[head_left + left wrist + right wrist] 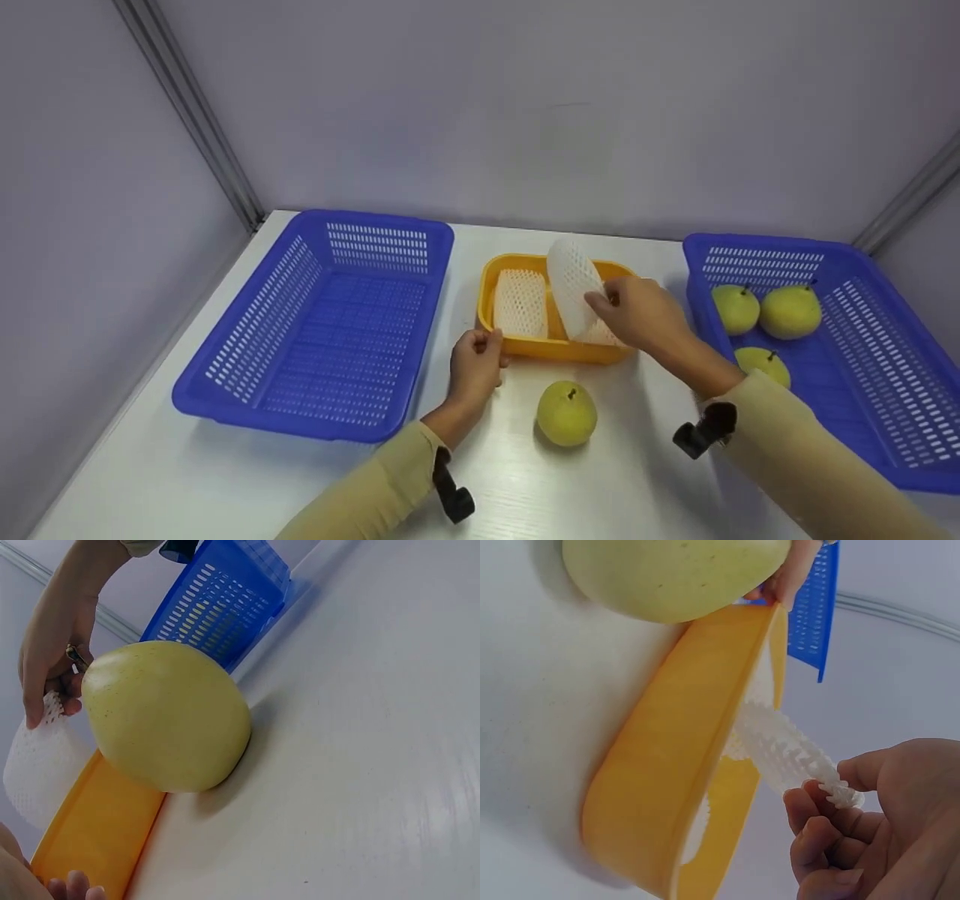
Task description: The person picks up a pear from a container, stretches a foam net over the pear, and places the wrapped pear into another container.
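Observation:
My right hand [643, 315] pinches one end of a white foam net sleeve [573, 285], which slants up out of a yellow plastic box [551, 349]. In the right wrist view the thumb and fingers close on the edge of the foam net [787, 746]. At the box's near left corner, my left hand [474, 371] grips the rim between thumb and fingers. More foam nets [520, 304] lie inside the box. A yellow-green pear [567, 414] sits on the table in front of the box, between my forearms, touched by neither hand.
On the left stands a blue perforated basket [300, 424] with nothing visible in it. A second blue basket [892, 442] at the right holds several pears [790, 311]. Grey walls [480, 112] rise behind and beside the white table [517, 487].

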{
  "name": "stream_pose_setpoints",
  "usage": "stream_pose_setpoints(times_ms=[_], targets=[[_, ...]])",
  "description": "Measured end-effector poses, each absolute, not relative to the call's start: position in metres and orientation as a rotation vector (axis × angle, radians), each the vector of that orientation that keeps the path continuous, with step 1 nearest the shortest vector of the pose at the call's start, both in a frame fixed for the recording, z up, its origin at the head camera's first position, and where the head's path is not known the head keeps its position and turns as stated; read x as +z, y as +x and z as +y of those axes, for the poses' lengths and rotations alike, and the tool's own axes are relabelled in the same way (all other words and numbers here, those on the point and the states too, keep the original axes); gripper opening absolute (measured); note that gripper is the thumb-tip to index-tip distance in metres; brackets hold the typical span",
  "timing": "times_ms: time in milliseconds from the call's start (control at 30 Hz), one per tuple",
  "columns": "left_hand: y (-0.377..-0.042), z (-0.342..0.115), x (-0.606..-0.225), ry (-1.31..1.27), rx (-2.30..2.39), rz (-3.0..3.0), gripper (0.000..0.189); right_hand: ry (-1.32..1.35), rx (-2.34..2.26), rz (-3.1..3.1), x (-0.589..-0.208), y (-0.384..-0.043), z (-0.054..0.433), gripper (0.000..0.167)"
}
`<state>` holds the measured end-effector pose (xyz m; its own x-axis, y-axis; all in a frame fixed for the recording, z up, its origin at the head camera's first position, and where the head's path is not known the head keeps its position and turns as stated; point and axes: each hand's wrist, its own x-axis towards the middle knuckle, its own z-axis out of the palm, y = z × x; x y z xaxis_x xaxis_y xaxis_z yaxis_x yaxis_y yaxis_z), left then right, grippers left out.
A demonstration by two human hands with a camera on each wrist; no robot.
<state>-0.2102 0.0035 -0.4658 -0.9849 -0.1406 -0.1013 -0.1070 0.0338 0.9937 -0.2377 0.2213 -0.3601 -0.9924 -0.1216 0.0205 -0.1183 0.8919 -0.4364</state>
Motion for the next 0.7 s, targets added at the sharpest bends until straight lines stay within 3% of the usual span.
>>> stream_pose_setpoints(times_ms=[300, 500, 700], targets=[[-0.187, 0.007, -0.448, 0.233, -2.160, -2.238, 0.015, -0.280, -0.858, 3.037, -0.340, -0.210, 0.230, 0.034], [-0.163, 0.007, -0.419, -0.065, -2.128, -2.225, 0.013, -0.370, -0.979, 3.045, -0.327, -0.184, 0.226, 0.033], [-0.160, 0.003, -0.387, -0.337, -1.993, -2.155, 0.025, -0.446, -1.056, 3.043, -0.321, -0.155, 0.219, 0.029]])
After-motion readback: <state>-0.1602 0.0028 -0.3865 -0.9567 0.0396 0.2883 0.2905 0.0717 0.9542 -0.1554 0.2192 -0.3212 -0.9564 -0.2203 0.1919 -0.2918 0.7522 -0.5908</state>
